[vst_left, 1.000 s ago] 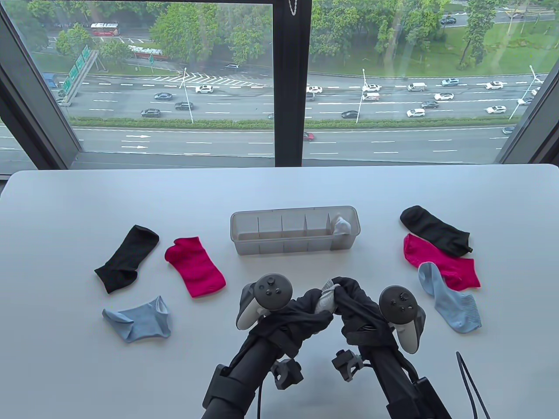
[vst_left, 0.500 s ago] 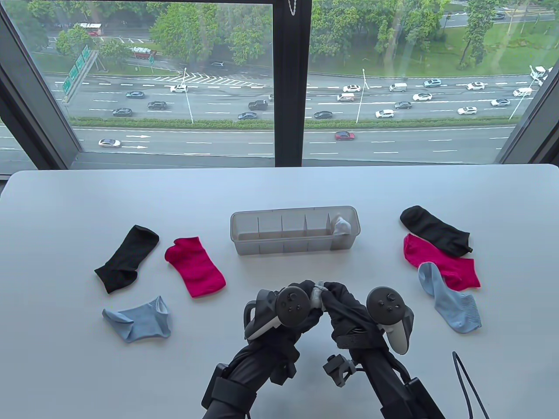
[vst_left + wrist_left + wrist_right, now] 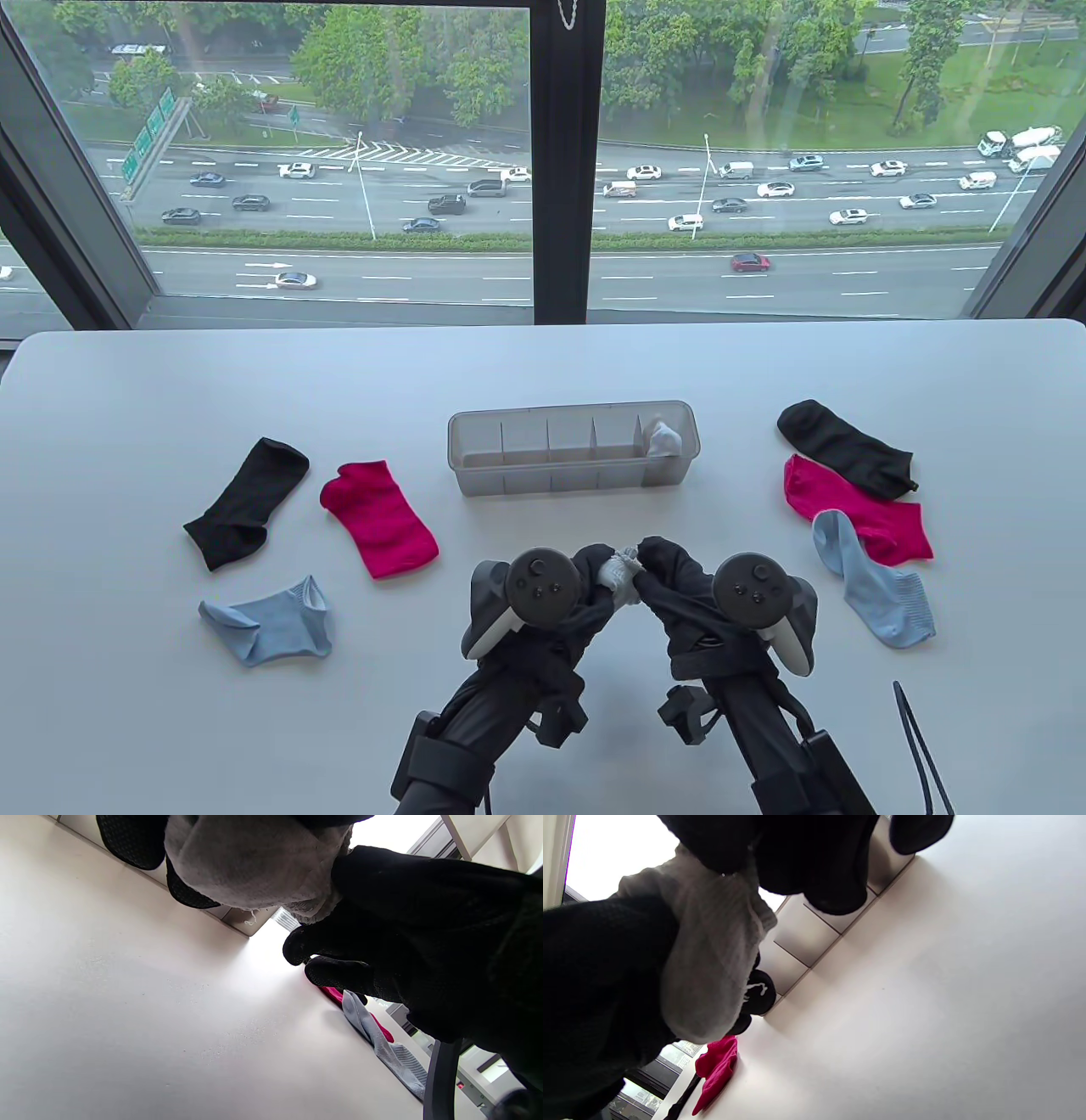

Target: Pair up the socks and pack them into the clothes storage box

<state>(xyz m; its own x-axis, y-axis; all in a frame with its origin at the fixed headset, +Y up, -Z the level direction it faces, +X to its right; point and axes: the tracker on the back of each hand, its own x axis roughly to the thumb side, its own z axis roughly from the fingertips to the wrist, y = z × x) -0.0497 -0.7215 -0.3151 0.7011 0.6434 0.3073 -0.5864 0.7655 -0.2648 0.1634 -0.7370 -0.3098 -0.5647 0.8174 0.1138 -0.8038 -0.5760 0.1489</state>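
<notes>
Both hands meet above the table (image 3: 170,722), just in front of the box (image 3: 573,450) — left hand (image 3: 585,586) and right hand (image 3: 670,581) each clamp their curled fingers on one bundled grey sock (image 3: 619,577), held clear of the surface.

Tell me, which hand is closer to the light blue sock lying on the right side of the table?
The right hand. It sits just left of that light blue sock, while the left hand is farther left, beyond the grey sock both hands hold.

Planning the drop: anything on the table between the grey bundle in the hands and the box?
No. In the table view, only bare table separates the grey sock bundle from the storage box.
</notes>
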